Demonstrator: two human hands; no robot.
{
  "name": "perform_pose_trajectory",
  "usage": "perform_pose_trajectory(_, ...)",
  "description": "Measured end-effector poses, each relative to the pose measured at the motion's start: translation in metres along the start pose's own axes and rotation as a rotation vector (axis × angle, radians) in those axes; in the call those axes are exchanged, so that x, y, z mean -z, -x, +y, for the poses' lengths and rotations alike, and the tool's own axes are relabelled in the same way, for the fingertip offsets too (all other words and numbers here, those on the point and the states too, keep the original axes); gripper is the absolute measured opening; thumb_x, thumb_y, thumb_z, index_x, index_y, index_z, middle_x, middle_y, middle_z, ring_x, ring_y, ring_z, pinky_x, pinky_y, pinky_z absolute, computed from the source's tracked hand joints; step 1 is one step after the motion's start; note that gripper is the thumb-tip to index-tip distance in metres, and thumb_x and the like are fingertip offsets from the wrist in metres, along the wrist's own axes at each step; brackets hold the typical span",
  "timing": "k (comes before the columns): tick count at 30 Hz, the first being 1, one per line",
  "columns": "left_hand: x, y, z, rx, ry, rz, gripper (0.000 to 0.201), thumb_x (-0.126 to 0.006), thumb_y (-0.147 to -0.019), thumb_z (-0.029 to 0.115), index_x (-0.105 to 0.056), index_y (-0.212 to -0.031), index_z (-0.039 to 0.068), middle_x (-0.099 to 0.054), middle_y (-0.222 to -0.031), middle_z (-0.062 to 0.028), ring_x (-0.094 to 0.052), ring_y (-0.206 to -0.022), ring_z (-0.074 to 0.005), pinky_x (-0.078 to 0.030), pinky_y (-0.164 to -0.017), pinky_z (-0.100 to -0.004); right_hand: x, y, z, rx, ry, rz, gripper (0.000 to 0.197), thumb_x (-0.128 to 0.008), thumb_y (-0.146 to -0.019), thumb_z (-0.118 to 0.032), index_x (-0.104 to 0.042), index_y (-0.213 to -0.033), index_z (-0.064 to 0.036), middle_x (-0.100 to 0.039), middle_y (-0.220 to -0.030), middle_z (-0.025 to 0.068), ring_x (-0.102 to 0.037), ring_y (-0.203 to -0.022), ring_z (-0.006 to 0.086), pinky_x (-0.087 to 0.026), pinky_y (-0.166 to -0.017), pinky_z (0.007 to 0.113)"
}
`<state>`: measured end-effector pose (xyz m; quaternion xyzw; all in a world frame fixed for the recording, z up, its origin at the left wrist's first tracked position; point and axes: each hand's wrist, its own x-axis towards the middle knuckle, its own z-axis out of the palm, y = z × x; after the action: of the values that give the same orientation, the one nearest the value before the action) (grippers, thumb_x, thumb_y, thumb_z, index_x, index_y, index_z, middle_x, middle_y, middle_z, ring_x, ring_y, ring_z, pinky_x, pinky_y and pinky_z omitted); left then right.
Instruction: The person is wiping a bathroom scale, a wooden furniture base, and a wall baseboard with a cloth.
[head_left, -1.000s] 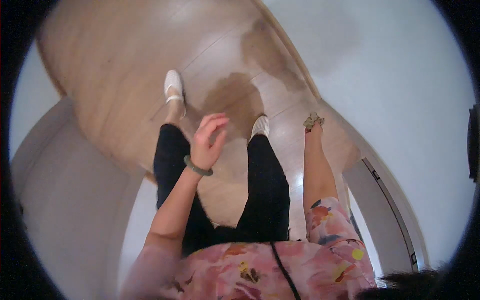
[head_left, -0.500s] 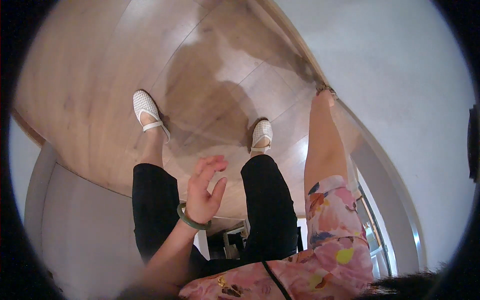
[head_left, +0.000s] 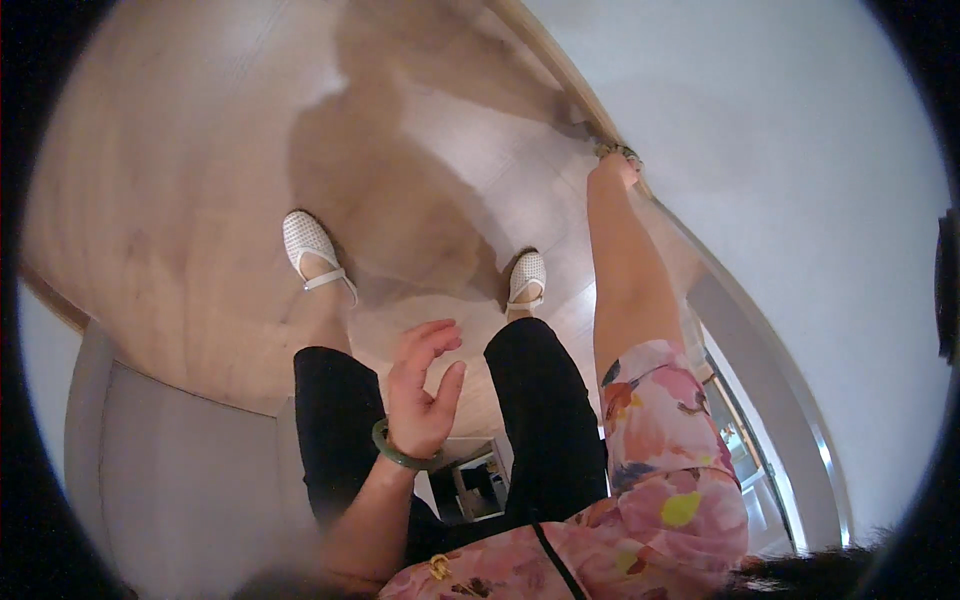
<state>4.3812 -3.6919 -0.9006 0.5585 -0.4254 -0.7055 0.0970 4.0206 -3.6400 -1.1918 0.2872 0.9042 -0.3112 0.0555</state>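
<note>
My left hand [head_left: 420, 395] hangs in the air before my knees, fingers loosely curved and thumb apart, with nothing in it. A green bangle [head_left: 392, 453] rings that wrist. My right arm reaches far forward, its sleeve pink and flowered. At its end, my right hand [head_left: 613, 175] is closed at the wooden baseboard [head_left: 572, 85] along the foot of the white wall [head_left: 760, 130]. A small, crumpled-looking, greenish-brown patterned thing [head_left: 622, 153] shows at its fingers; its kind I cannot make out. Most of the right fingers are hidden.
My feet in white woven shoes [head_left: 308, 238] stand apart on the wood-look floor [head_left: 170, 210], where my shadow falls. A grey door panel [head_left: 185, 470] is at the lower left. On the right, a grey door frame [head_left: 765, 385] borders an opening.
The right hand has shifted slightly forward and left along the baseboard. My left hand sits a little farther right and keeps its loose curve. The whole view has shifted slightly.
</note>
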Motion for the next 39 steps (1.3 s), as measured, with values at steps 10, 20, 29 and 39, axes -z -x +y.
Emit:
perform_pose_trajectory(10,0.068,-0.002,-0.010,0.009,0.202,0.097,0.034,-0.058,-0.074,-0.008,-0.055,-0.107,0.001,-0.054,-0.108,-0.0134,-0.058,-0.090,-0.0229,-0.047,-0.078,-0.0299,-0.038,0.122,-0.005,-0.009,0.197,-0.205,0.037,-0.059,-0.080,-0.017,-0.056,-0.115,-0.0080,-0.057,-0.119,0.0049,-0.054,-0.108,0.0166,-0.047,-0.085,0.028)
perform_pose_trajectory(20,0.100,-0.083,-0.040,-0.041,-0.090,0.261,0.036,-0.056,-0.076,-0.005,-0.052,-0.111,0.002,-0.055,-0.103,-0.0125,-0.060,-0.086,-0.0208,-0.048,-0.074,-0.0295,-0.094,0.075,0.019,0.441,1.282,-0.476,0.041,-0.060,-0.080,-0.021,-0.055,-0.118,-0.0060,-0.057,-0.118,0.0084,-0.053,-0.109,0.0150,-0.046,-0.084,0.026)
perform_pose_trajectory(29,0.160,-0.100,0.047,0.113,0.243,0.399,0.037,-0.051,-0.084,-0.003,-0.045,-0.120,0.001,-0.054,-0.106,-0.0056,-0.053,-0.095,-0.0133,-0.044,-0.082,-0.0258,-0.077,0.134,-0.005,0.831,1.942,-0.588,0.043,-0.064,-0.079,-0.027,-0.057,-0.117,-0.0085,-0.056,-0.121,0.0054,-0.054,-0.111,0.0177,-0.048,-0.084,0.029)
perform_pose_trajectory(39,0.233,-0.091,0.086,-0.108,0.075,0.192,0.041,-0.049,-0.083,-0.004,-0.043,-0.123,0.000,-0.048,-0.123,-0.0113,-0.053,-0.104,-0.0177,-0.040,-0.091,-0.0311,-0.115,0.176,0.023,0.803,1.987,-0.551,0.038,-0.064,-0.078,-0.022,-0.059,-0.112,-0.0062,-0.060,-0.115,0.0079,-0.060,-0.101,0.0210,-0.050,-0.078,0.031)
